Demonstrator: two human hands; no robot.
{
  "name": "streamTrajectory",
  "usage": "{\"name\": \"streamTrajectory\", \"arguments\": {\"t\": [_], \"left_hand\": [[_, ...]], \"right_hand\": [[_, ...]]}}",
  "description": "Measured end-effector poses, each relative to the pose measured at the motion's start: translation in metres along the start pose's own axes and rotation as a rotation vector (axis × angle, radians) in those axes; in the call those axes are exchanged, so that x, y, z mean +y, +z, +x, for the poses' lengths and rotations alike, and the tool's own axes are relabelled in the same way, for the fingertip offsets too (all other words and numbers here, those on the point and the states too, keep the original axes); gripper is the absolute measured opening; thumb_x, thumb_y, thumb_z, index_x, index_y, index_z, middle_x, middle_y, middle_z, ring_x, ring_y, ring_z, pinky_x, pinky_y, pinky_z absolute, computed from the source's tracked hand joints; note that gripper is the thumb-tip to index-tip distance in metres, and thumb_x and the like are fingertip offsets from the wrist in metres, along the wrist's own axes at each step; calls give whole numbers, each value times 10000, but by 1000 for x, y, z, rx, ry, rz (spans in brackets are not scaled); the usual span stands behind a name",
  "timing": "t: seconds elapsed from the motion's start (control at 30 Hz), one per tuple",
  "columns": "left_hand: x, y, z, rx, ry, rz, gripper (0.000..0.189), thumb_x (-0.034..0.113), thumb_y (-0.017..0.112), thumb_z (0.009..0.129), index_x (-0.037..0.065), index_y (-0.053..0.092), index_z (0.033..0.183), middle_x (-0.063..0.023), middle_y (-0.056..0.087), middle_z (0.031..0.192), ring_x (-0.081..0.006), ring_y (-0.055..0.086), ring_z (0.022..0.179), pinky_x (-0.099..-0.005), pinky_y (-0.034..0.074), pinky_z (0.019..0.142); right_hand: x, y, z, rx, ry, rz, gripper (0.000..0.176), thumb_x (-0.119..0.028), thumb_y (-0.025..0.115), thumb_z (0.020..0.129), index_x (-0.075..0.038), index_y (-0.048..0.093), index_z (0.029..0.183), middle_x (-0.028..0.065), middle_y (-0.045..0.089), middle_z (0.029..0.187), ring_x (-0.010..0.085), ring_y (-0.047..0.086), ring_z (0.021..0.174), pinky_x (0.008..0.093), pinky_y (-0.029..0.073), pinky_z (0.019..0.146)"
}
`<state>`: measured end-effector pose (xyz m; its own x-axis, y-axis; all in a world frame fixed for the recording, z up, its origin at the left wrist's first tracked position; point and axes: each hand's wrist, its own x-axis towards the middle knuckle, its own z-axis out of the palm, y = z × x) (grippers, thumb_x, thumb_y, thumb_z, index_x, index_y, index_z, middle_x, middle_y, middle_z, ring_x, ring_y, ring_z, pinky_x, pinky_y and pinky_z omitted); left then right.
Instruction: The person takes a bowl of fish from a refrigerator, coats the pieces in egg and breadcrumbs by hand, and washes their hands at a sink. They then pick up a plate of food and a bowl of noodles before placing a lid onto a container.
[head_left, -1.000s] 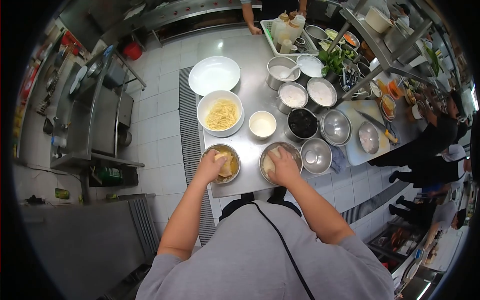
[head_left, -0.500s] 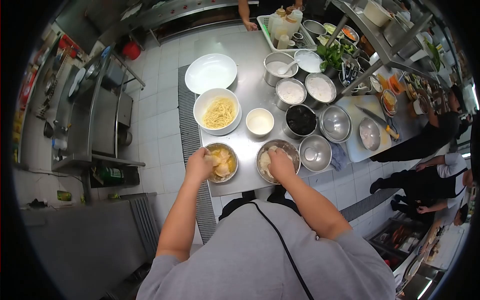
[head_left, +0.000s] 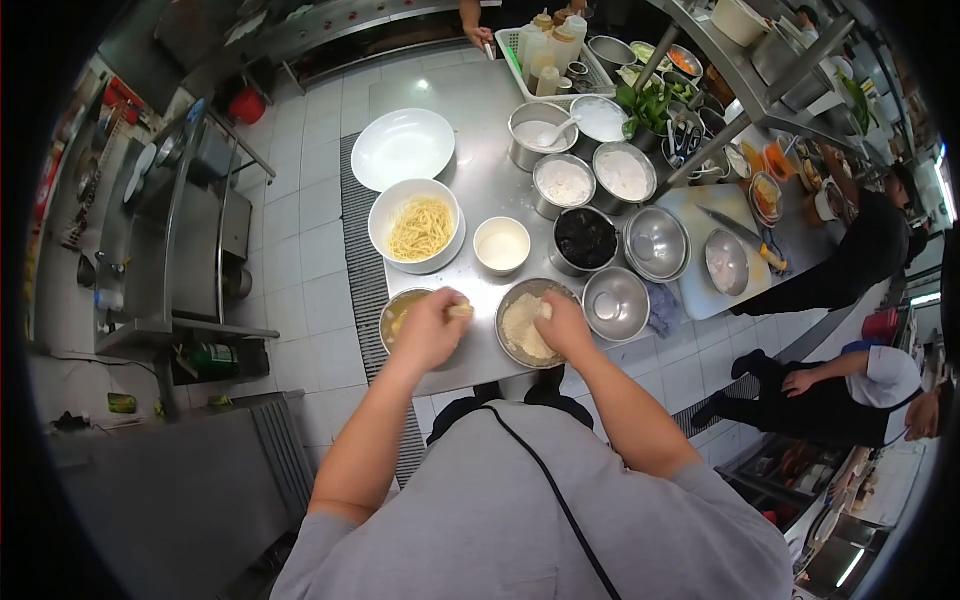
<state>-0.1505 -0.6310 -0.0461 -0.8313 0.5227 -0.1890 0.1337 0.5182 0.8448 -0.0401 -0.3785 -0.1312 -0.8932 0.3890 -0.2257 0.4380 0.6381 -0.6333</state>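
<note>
My left hand (head_left: 430, 328) is closed around a pale yellow, wet-looking piece (head_left: 460, 311), above the right rim of a metal bowl (head_left: 391, 322) of yellow liquid with pale pieces. My right hand (head_left: 563, 325) reaches over the right side of a second metal bowl (head_left: 512, 347) and its fingers are in the pale flour (head_left: 526, 322); whether they grip something is hidden. Just behind the two bowls stands a small white bowl (head_left: 502, 246) of pale contents. A white bowl of noodles (head_left: 420, 228) sits behind the left metal bowl.
An empty white oval dish (head_left: 403, 150) is at the back left. On the right are a pot of black contents (head_left: 587, 240), pots of white powder (head_left: 624, 172), metal bowls (head_left: 615, 304) and a cutting board (head_left: 694, 270) with a knife (head_left: 735, 229). Other people stand at right; a person's hand is at the far edge.
My left hand has lifted out of the left bowl and moved right with a pale piece. My right hand stays at the flour bowl, where more flour shows. The view has shifted slightly.
</note>
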Motion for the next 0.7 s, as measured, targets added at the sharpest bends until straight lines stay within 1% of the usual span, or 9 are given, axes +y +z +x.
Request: {"name": "streamTrajectory", "arguments": {"t": [0.07,0.17,0.27,0.33,0.43,0.53,0.6,0.63,0.7], "left_hand": [[6,34,10,-80,-33,-70,259,193,724,942,29,699,1140,-181,751,961,-304,732,872,-385,568,794],[-11,73,26,-206,14,1,294,158,700,978,1,674,1225,-120,747,969,-178,714,762,-336,576,716],[-24,74,31,-64,4,20,303,161,673,997,4,676,1256,-105,744,958,-171,712,729,-335,576,677],[-27,40,27,77,-191,-221,266,137,653,1005,0,681,1232,-96,744,950,-159,705,708,-332,568,645],[-84,-5,26,242,-170,-140,233,113,643,1008,6,688,1210,-105,746,945,-151,707,736,-324,564,652],[-104,-30,14,424,-201,-52,229,149,680,972,39,721,1169,-143,758,965,-240,734,841,-374,574,764],[-109,-32,4,342,-169,180,196,93,678,966,26,712,1147,-137,752,941,-207,727,790,-345,578,734],[-104,-29,-2,323,-114,235,229,105,701,919,26,719,1132,-170,751,990,-303,741,857,-409,589,804],[-102,-20,-16,216,-82,379,250,121,710,892,32,723,1126,-177,746,1015,-337,731,915,-436,582,845]], "right_hand": [[9,-12,2,25,21,17,443,-201,744,817,-27,655,1215,264,717,1125,445,682,1086,495,544,960],[12,-18,5,39,45,45,435,-212,746,825,-17,656,1204,269,720,1118,457,679,1082,499,538,962],[-5,-20,3,33,8,57,392,-208,715,858,-8,657,1189,272,715,1125,459,673,1088,504,534,961],[-15,-12,0,30,-24,67,361,-206,688,883,-2,656,1179,276,712,1126,460,671,1087,508,532,958],[-18,14,3,-31,-82,34,297,-208,612,939,19,648,1127,278,705,1115,459,668,1076,525,528,942],[-5,35,6,-225,-143,-192,297,-234,540,977,28,644,1072,270,702,1119,454,669,1062,539,520,943],[-26,16,2,-214,-118,-147,306,-245,514,979,24,648,1036,269,701,1120,443,670,1070,544,520,946],[-20,22,4,-223,-126,-148,306,-245,514,979,24,648,1036,269,701,1120,443,670,1070,544,520,946],[1,40,-1,-256,-195,-236,288,-233,527,959,14,647,1045,271,700,1111,433,670,1061,539,522,949]]}}
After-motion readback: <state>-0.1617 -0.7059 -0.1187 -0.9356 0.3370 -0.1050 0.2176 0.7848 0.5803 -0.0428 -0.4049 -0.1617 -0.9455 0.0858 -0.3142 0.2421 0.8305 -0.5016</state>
